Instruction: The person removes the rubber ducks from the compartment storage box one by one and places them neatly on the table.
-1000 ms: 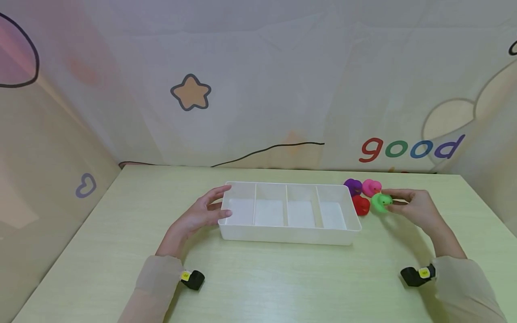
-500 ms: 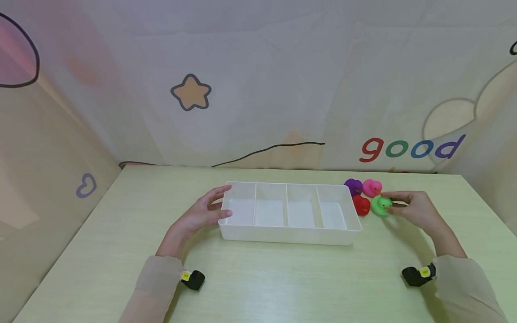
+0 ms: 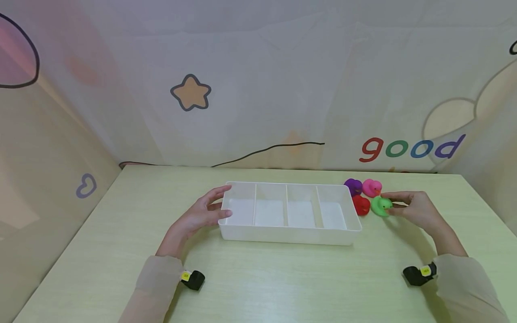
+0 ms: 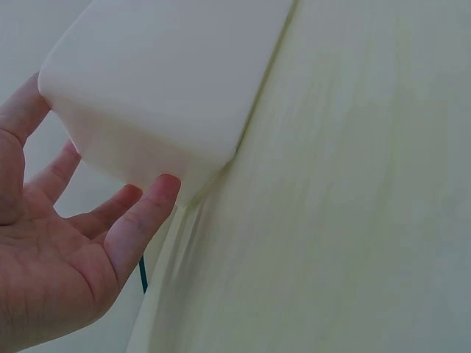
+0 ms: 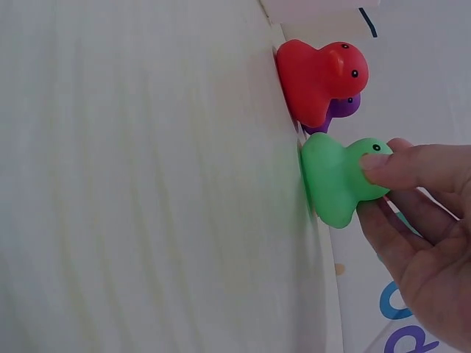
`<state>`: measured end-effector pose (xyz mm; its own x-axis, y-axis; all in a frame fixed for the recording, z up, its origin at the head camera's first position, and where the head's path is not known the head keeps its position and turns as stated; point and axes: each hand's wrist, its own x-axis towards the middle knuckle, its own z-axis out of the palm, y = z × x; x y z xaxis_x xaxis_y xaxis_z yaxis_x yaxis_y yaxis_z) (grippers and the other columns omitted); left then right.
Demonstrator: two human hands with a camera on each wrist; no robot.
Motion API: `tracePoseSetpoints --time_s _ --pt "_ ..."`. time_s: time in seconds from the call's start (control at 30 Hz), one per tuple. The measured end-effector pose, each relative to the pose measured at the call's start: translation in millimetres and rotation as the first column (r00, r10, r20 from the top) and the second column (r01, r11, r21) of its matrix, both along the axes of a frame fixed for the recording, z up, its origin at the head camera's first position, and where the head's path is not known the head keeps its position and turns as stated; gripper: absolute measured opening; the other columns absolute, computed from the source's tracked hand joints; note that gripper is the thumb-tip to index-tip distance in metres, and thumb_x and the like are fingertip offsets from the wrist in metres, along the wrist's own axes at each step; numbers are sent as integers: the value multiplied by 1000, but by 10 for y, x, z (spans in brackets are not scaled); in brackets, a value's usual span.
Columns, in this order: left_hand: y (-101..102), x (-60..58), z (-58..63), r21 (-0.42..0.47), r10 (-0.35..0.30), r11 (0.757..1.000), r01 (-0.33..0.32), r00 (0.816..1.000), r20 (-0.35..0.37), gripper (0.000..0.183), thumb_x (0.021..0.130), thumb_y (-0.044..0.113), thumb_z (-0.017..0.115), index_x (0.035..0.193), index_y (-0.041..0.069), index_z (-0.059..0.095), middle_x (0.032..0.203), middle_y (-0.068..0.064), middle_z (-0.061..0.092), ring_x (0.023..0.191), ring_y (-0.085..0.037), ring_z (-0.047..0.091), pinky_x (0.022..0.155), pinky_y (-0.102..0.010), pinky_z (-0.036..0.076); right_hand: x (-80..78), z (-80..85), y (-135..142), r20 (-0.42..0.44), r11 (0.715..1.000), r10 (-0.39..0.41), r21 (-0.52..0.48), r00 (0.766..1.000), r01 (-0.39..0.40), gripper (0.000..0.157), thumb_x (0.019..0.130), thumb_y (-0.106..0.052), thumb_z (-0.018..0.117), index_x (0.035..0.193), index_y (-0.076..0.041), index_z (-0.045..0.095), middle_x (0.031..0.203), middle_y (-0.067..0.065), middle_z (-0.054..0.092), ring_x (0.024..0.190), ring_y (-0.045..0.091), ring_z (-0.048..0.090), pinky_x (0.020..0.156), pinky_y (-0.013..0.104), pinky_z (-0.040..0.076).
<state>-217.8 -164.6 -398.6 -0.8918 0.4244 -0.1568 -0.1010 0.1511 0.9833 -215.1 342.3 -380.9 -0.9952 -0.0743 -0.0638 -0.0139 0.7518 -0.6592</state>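
A white tray (image 3: 282, 234) with several compartments in a row sits on the table, its compartments bare. My left hand (image 3: 206, 208) holds its left end, thumb and forefinger tips over the rim; in the left wrist view the fingers (image 4: 143, 217) spread against the end wall. To the right of the tray, my right hand (image 3: 412, 208) pinches a green rubber duck (image 3: 378, 205) by its head, the duck's base down at the tabletop in the right wrist view. Close by stand a red duck (image 3: 361, 205), a purple duck (image 3: 352, 186) and a pink duck (image 3: 372, 187).
The pale wooden table (image 3: 282, 282) ends at a printed cloth backdrop (image 3: 258, 89) behind the tray and ducks. Black wrist cameras (image 3: 194, 280) sit at both sleeve cuffs.
The green duck has come down slightly toward me and sits more level, still in my right fingers. My left hand and the tray stay where they were.
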Motion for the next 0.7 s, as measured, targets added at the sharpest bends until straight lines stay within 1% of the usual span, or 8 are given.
tracePoseSetpoints --time_s 0.27,0.47,0.7 --pt "15 1 8 26 -3 1000 3 1000 6 74 80 18 71 141 26 31 145 -7 21 131 -30 30 90 -43 44 4 -21 13 -3 1000 11 -12 1000 -12 47 80 -6 68 122 7 53 123 30 50 111 44 48 70 11 46" --pt "17 -4 6 14 2 1000 -2 1000 3 73 80 19 71 141 27 31 146 -7 19 131 -30 29 92 -44 42 4 -24 12 1 1000 7 -21 1000 -7 47 80 -6 67 122 7 52 123 30 50 110 44 48 70 12 47" --pt "8 0 5 17 0 1000 0 1000 6 72 81 18 70 141 27 31 146 -7 19 131 -29 30 91 -42 43 0 -18 7 -2 1000 12 -11 1000 -12 46 80 -7 67 122 6 53 123 30 50 110 44 48 70 13 47"
